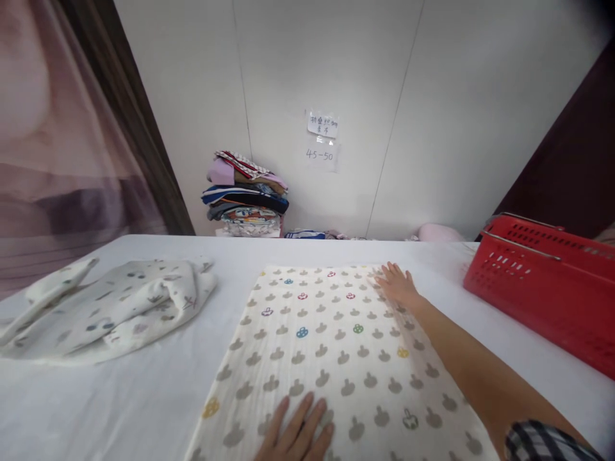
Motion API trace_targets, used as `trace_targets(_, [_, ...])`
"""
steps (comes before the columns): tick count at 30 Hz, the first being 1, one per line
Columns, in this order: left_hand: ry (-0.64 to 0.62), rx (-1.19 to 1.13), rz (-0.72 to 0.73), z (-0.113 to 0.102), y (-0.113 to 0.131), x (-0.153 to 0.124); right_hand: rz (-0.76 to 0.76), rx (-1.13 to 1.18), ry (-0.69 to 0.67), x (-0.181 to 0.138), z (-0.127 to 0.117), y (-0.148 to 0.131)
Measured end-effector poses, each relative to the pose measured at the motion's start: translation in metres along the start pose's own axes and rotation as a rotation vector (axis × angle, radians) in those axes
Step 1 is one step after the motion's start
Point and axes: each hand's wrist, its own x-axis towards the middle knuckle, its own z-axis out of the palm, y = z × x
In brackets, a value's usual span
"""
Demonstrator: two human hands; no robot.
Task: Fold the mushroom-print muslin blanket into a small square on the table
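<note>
The mushroom-print cloth (331, 352) lies spread on the worktop (144, 410), apparently at a smoothing step, the left hand (296, 432) open on its nearer part, the right hand (398, 286) splayed at its far right corner; the next move calls for even edges.
</note>
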Motion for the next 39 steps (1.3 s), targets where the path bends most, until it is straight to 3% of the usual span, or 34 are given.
trace_targets(6, [-0.229,-0.234,0.02,-0.045,-0.013,0.016,0.054,0.041,-0.014,-0.016,0.014,0.028])
trace_targets(10, [-0.36,-0.436,-0.096,-0.063,-0.007,0.021,0.08,0.071,0.003,-0.029,0.01,0.028])
trace_targets(15, [-0.498,-0.603,-0.231,-0.073,-0.014,0.027,0.078,0.023,0.066,-0.088,0.014,0.032])
trace_targets(21, [-0.41,-0.334,-0.447,-0.069,-0.048,0.006,0.038,-0.001,0.06,-0.17,0.032,0.057])
trace_targets(27, [-0.406,-0.235,-0.494,-0.048,-0.063,-0.014,0.046,0.028,0.015,-0.188,0.021,0.058])
trace_targets(31, [-0.411,-0.272,-0.527,-0.055,-0.064,-0.021,0.065,0.02,0.027,-0.208,0.013,0.048])
trace_targets(39, [-0.424,-0.238,-0.627,-0.069,-0.06,-0.045,-0.008,0.019,0.057,-0.265,0.029,0.056])
